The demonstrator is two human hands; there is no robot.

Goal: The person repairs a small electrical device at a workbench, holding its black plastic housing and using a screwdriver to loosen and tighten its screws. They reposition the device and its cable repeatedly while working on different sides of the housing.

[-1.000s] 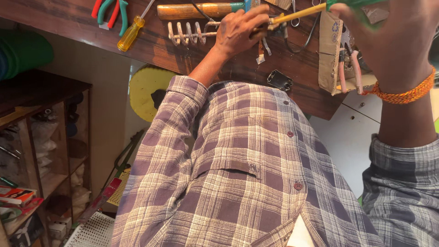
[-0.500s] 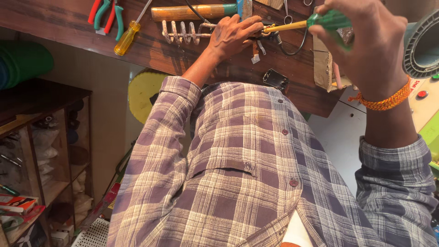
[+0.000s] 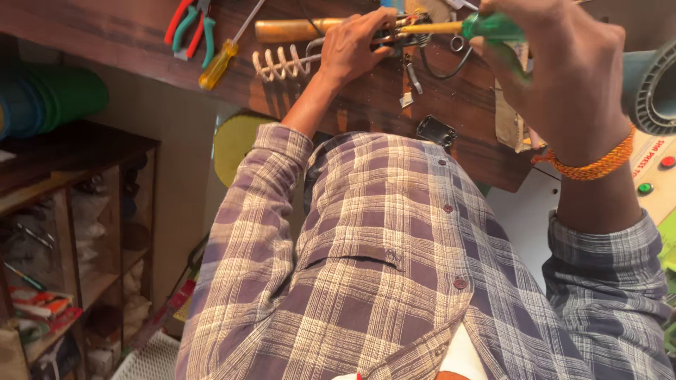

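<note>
Because the small wired part (image 3: 405,28) at the bench (image 3: 366,105) far edge is only pinched by the left hand (image 3: 359,46) fingers, it could be skidded off by the green-handled screwdriver (image 3: 458,28) gripped in the right hand (image 3: 563,77), gouging those fingers.

— What colours are seen at the top of the frame?
— A green handle with a yellow shaft on the screwdriver (image 3: 486,27); red and green grips on the pliers (image 3: 191,28); dark brown wood on the table (image 3: 366,98).
— And lower down?
— A purple-and-cream plaid on the shirt (image 3: 380,260); orange on the wrist thread (image 3: 591,165).

Dark wooden workbench (image 3: 366,105), cluttered shelves (image 3: 77,232)
</note>
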